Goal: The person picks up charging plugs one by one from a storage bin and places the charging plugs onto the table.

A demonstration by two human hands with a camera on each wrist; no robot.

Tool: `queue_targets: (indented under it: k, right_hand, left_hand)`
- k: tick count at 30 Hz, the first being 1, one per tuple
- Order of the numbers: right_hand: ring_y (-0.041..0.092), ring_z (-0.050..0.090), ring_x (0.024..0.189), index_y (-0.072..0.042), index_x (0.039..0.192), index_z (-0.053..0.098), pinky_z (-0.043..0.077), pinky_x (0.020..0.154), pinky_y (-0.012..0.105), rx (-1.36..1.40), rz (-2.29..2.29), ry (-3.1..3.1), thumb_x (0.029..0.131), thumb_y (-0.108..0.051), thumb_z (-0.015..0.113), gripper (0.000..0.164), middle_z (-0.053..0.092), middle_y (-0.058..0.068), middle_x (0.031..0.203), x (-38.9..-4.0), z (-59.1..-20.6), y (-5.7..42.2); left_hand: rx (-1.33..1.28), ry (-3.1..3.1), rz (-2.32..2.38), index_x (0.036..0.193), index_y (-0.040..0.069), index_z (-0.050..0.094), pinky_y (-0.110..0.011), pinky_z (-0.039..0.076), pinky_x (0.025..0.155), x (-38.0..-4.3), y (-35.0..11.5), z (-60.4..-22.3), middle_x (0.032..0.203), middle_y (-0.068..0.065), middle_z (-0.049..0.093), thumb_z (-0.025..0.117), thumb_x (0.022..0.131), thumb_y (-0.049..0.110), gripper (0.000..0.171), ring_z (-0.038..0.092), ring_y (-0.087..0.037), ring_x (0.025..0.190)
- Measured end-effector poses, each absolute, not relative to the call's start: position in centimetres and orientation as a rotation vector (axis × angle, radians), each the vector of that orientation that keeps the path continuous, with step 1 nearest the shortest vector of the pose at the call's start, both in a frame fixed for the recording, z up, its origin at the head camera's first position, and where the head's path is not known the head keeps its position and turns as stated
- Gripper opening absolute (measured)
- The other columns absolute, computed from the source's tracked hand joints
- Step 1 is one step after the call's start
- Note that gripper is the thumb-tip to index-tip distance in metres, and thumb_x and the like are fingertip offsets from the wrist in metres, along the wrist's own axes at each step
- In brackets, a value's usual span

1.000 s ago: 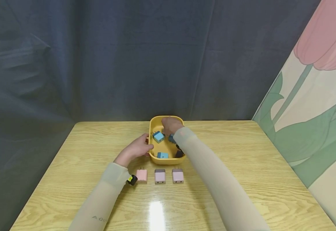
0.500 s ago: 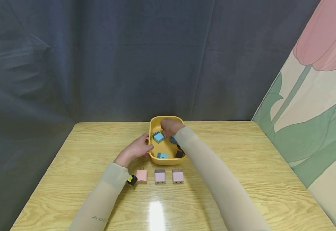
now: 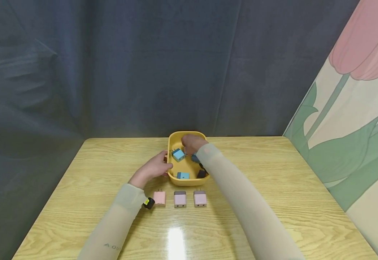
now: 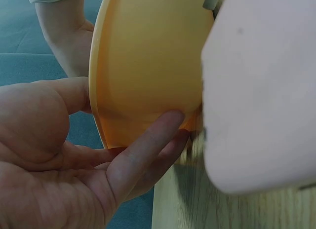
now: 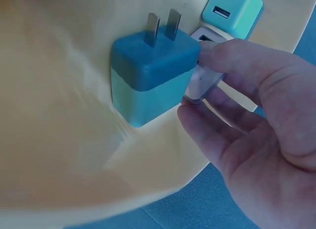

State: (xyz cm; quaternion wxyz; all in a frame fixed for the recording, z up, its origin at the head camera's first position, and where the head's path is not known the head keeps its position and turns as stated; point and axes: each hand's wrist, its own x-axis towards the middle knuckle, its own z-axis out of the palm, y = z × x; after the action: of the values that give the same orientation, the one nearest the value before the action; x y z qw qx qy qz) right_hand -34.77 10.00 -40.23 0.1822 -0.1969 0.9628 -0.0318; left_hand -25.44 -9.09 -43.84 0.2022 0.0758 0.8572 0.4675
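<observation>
My left hand (image 3: 153,166) holds the yellow bin (image 3: 189,182) by its left side. In the left wrist view its thumb is at the rim and its fingers lie along the outer wall. Inside the bin, my right hand (image 3: 192,143) pinches a pale lilac plug charger (image 5: 203,82) between thumb and fingers. Right beside that, a two-tone blue charger (image 5: 153,81) lies with its metal prongs up, and another blue charger (image 5: 232,12) with USB ports shows beyond. In the head view the right hand hides the lilac charger.
Nearer me on the wooden table stand a pink charger (image 3: 159,198) and two lilac chargers, left (image 3: 180,199) and right (image 3: 200,198), in a row. Also in the bin are a light blue charger (image 3: 183,175) and a black block (image 3: 201,173). A dark curtain (image 3: 156,72) hangs behind.
The right hand has shifted very slightly inside the bin. The left hand, the bin and the row of chargers stay in place.
</observation>
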Motion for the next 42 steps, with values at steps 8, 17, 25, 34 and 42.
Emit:
queue_targets:
  k: [8, 17, 25, 34, 42]
  right_hand:
    - [0.018, 0.051, 0.08, -0.011, 0.103, 0.065, 0.04, 0.072, 0.031, -0.571, -0.067, 2.743, 0.107, -0.015, 0.062, 0.006, 0.058, 0.001, 0.089, -34.9, -40.0, 10.3]
    - [0.021, 0.058, 0.086, -0.01, 0.112, 0.068, 0.044, 0.076, 0.033, -0.553, -0.17, 2.742, 0.104, -0.014, 0.066, 0.009, 0.069, 0.005, 0.101, -34.3, -37.9, 10.8]
    - [0.024, 0.062, 0.104, -0.009, 0.135, 0.069, 0.055, 0.094, 0.037, -0.568, -0.217, 2.765, 0.104, -0.019, 0.067, 0.032, 0.071, 0.007, 0.122, -33.7, -37.0, 11.8]
    - [0.027, 0.064, 0.114, -0.007, 0.143, 0.068, 0.058, 0.111, 0.044, -0.638, -0.262, 2.825, 0.098, -0.015, 0.077, 0.046, 0.073, 0.011, 0.135, -31.5, -36.0, 13.0]
    - [0.028, 0.067, 0.116, -0.008, 0.137, 0.071, 0.058, 0.109, 0.045, -0.695, -0.266, 2.867, 0.09, -0.016, 0.087, 0.05, 0.074, 0.012, 0.132, -29.8, -35.6, 13.3]
  left_hand:
    - [0.201, 2.413, 1.276, 0.165, 0.002, 0.036, -0.039, 0.066, 0.092, -25.5, -9.0, -43.9, 0.155, -0.023, 0.056, 0.059, 0.106, 0.017, 0.064, 0.069, -0.028, 0.118]
    - [0.205, 2.409, 1.286, 0.164, 0.001, 0.036, -0.039, 0.066, 0.091, -25.4, -9.2, -43.9, 0.155, -0.025, 0.056, 0.059, 0.106, 0.017, 0.065, 0.069, -0.029, 0.117]
    - [0.215, 2.405, 1.31, 0.164, 0.0, 0.036, -0.038, 0.067, 0.089, -25.6, -9.4, -44.1, 0.153, -0.027, 0.056, 0.059, 0.105, 0.015, 0.065, 0.07, -0.03, 0.116]
    - [0.202, 2.4, 1.315, 0.165, 0.0, 0.034, -0.04, 0.067, 0.09, -25.6, -9.6, -43.8, 0.153, -0.027, 0.056, 0.058, 0.105, 0.016, 0.067, 0.07, -0.03, 0.116]
    - [0.185, 2.404, 1.296, 0.165, 0.001, 0.034, -0.041, 0.067, 0.091, -25.6, -9.9, -43.9, 0.155, -0.027, 0.055, 0.059, 0.105, 0.016, 0.067, 0.07, -0.031, 0.118]
